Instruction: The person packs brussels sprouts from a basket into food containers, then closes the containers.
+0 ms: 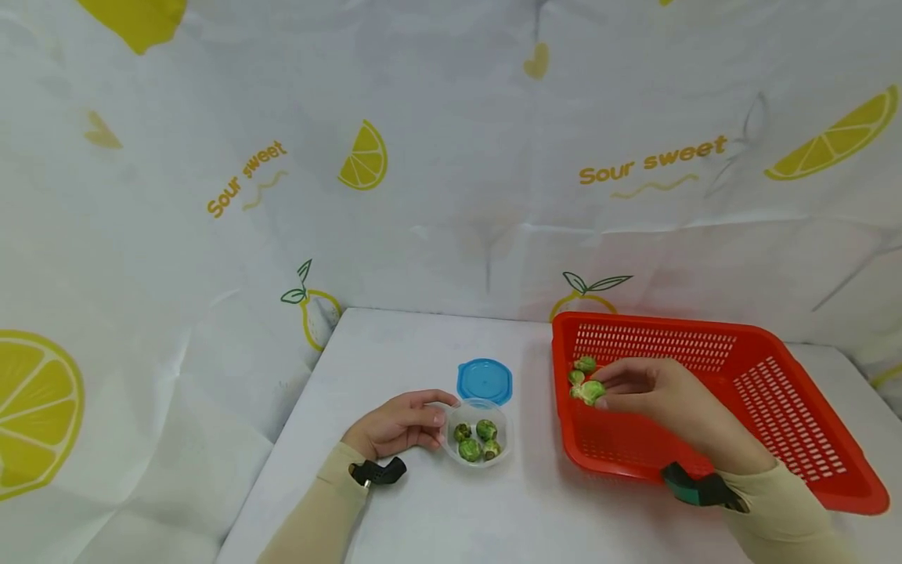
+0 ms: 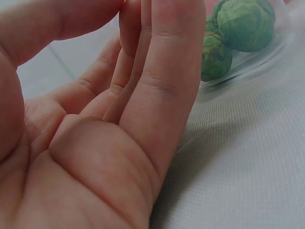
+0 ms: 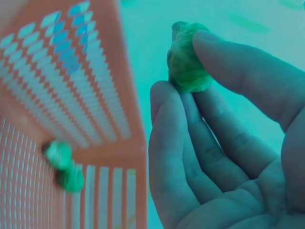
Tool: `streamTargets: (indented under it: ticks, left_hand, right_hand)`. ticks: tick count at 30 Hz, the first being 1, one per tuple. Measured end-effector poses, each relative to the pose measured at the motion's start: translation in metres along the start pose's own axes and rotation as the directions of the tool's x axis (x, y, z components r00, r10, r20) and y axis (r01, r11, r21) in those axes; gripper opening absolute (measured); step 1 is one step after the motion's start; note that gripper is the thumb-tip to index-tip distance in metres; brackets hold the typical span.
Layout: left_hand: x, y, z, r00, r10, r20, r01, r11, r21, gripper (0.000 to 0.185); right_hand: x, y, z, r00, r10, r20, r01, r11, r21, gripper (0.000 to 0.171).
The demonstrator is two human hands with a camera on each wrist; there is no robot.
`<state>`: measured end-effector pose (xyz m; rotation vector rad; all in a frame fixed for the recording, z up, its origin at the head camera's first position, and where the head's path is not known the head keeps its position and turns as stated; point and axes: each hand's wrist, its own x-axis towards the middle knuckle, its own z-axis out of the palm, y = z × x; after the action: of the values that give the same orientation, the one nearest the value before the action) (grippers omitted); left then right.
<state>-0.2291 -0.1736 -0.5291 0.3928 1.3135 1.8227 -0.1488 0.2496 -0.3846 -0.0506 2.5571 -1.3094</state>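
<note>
My right hand (image 1: 651, 392) pinches a Brussels sprout (image 1: 592, 392) between thumb and fingertips, over the left side of the red basket (image 1: 581, 450). The right wrist view shows the held sprout (image 3: 188, 59) pale green, with its cut stem end outward. Other sprouts (image 1: 585, 363) lie against the basket's left wall. At the left, my left hand (image 1: 402, 424) holds the side of a round clear plastic tub (image 1: 502, 411), fingertips at its rim. Several sprouts (image 1: 469, 449) sit inside the tub. In the left wrist view my fingers partly hide the tub and its sprouts (image 2: 245, 24).
A blue lid (image 1: 485, 381) lies flat just behind the tub. The slotted basket takes up the right of the white table (image 1: 409, 345). A white curtain (image 1: 451, 172) printed with lemons hangs along the back and left.
</note>
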Motion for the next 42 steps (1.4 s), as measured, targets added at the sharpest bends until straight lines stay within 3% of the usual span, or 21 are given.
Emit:
streamTargets:
  ticks: [9, 23, 33, 42]
  left_hand:
    - [0.001, -0.002, -0.002, 1.000, -0.004, 0.004, 0.004, 1.000, -0.004, 0.035]
    - [0.001, -0.001, -0.005, 1.000, 0.001, -0.002, -0.001, 1.000, 0.000, 0.033]
    - [0.003, 0.000, -0.004, 1.000, -0.014, 0.002, 0.014, 1.000, -0.009, 0.032]
    - [0.002, 0.000, -0.004, 1.000, -0.011, -0.003, 0.011, 1.000, -0.008, 0.033]
  right_hand:
    - [0.004, -0.019, 0.042, 1.000, 0.003, -0.015, -0.002, 0.998, 0.062, 0.041]
    - [0.030, -0.054, 0.112, 0.995, -0.099, 0.009, 0.096, 0.984, 0.152, 0.030]
    - [0.041, -0.057, 0.151, 0.991, -0.130, -0.020, 0.131, 0.990, 0.056, 0.022]
    - [0.044, -0.055, 0.163, 0.991, -0.131, -0.037, 0.131, 0.991, 0.014, 0.023]
